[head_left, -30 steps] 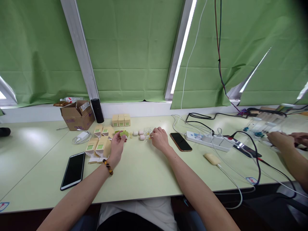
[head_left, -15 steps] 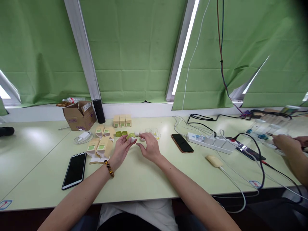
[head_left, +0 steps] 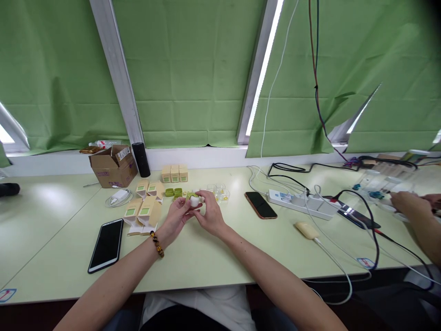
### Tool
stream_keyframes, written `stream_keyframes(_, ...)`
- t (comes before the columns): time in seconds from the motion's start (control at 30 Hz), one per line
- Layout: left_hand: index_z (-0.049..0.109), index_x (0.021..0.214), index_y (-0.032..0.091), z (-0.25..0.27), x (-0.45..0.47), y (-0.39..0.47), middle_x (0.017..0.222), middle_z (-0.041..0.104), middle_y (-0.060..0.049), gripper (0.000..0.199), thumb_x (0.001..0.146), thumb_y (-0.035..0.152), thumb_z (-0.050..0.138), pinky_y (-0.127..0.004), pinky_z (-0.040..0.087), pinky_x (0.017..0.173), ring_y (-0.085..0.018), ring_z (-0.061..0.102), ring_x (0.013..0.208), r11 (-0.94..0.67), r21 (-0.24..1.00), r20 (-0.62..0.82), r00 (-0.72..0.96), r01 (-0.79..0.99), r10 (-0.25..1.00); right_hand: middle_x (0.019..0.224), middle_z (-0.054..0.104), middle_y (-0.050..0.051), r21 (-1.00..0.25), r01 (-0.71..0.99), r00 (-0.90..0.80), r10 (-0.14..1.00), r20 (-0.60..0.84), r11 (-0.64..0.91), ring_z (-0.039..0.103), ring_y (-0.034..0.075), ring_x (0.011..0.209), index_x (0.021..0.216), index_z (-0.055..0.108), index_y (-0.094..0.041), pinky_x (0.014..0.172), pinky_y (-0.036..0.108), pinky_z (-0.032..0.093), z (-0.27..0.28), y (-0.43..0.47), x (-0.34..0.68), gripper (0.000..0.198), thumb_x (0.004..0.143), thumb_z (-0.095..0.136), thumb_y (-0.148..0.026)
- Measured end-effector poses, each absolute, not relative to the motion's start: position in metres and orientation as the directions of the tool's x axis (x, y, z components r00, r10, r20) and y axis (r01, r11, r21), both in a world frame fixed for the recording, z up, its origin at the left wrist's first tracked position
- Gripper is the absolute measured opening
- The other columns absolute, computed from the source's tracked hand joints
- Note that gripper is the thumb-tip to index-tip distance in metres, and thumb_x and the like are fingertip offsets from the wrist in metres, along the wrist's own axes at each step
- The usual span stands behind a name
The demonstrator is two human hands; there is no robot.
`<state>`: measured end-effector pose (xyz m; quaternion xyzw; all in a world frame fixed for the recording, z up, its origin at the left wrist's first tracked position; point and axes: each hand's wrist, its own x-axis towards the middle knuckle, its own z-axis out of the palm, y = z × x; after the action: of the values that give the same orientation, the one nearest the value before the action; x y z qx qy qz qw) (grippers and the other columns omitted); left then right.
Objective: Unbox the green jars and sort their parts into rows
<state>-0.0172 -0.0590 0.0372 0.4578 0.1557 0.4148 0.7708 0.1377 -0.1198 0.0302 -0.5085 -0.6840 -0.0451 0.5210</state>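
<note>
The left hand (head_left: pixel 176 217) has its grip clamped on a green-and-white piece (head_left: pixel 195 201), held just above the surface (head_left: pixel 200 257) in front of the person; the right hand (head_left: pixel 212 216) meets the piece from the other side, thumb and forefinger at its right edge; whether the right grip is clamped on it, I cannot tell; just beyond the left fingers sit green cases (head_left: pixel 169 192); a clear tray (head_left: pixel 222 193) with small yellow bits stands beyond the right hand.

Open boxes (head_left: pixel 148 210) stand left of the left hand, with three closed boxes (head_left: pixel 175 174) farther back; a black phone (head_left: pixel 106 246) lies near the left forearm; an orange-edged phone (head_left: pixel 261 205) lies right of the tray, beside a power strip (head_left: pixel 303 205); at far right, a co-worker's hand (head_left: pixel 406 203) is near clear containers.
</note>
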Motion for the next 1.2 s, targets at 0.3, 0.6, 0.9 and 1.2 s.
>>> stream_keyframes(0.3, 0.065, 0.100, 0.016, 0.030, -0.013, -0.061, 0.109, 0.075, -0.012, 0.039, 0.090, 0.052, 0.077, -0.038, 0.060, 0.089, -0.025, 0.073, 0.105, 0.238, 0.846, 0.183, 0.679, -0.476, 0.711, 0.129, 0.062, 0.012, -0.487, 0.660, 0.072, 0.597, 0.799, 0.572, 0.057, 0.029, 0.126, 0.130, 0.052, -0.025, 0.106, 0.049, 0.051, 0.032, -0.120, 0.139, 0.051, 0.082, 0.061, -0.010)
stream_keyframes(0.6, 0.073, 0.103, 0.015, 0.034, -0.014, -0.064, 0.104, 0.077, -0.013, 0.036, 0.090, 0.048, 0.076, -0.037, 0.059, 0.088, -0.027, 0.075, 0.103, 0.267, 0.866, 0.139, 0.717, -0.423, 0.682, 0.129, 0.064, 0.010, -0.619, 0.504, 0.095, 0.674, 0.733, 0.602, 0.064, 0.026, 0.119, 0.133, 0.053, -0.026, 0.103, 0.045, 0.054, 0.032, -0.123, 0.135, 0.047, 0.088, 0.065, -0.016)
stream_keyframes(0.9, 0.068, 0.108, 0.016, 0.034, -0.015, -0.056, 0.092, 0.076, -0.006, 0.038, 0.076, 0.028, 0.083, -0.034, 0.058, 0.083, -0.019, 0.072, 0.085, 0.031, 0.955, 0.147, 0.559, -0.296, 0.816, 0.115, 0.063, 0.008, -0.552, 0.553, 0.084, 0.618, 0.782, 0.624, 0.061, 0.026, 0.108, 0.123, 0.059, -0.026, 0.095, 0.044, 0.052, 0.043, -0.126, 0.139, 0.039, 0.087, 0.072, -0.021)
stream_keyframes(1.2, 0.059, 0.117, 0.022, 0.034, -0.016, -0.062, 0.124, 0.065, -0.010, 0.037, 0.085, 0.028, 0.077, -0.040, 0.054, 0.096, -0.023, 0.065, 0.112, -0.522, 0.844, 0.517, 0.437, -0.121, 0.736, 0.099, 0.064, 0.005, -0.709, 0.495, 0.181, 0.738, 0.650, 0.503, 0.058, 0.022, 0.090, 0.109, 0.068, -0.023, 0.084, 0.037, 0.049, 0.044, -0.122, 0.141, 0.030, 0.083, 0.079, -0.035)
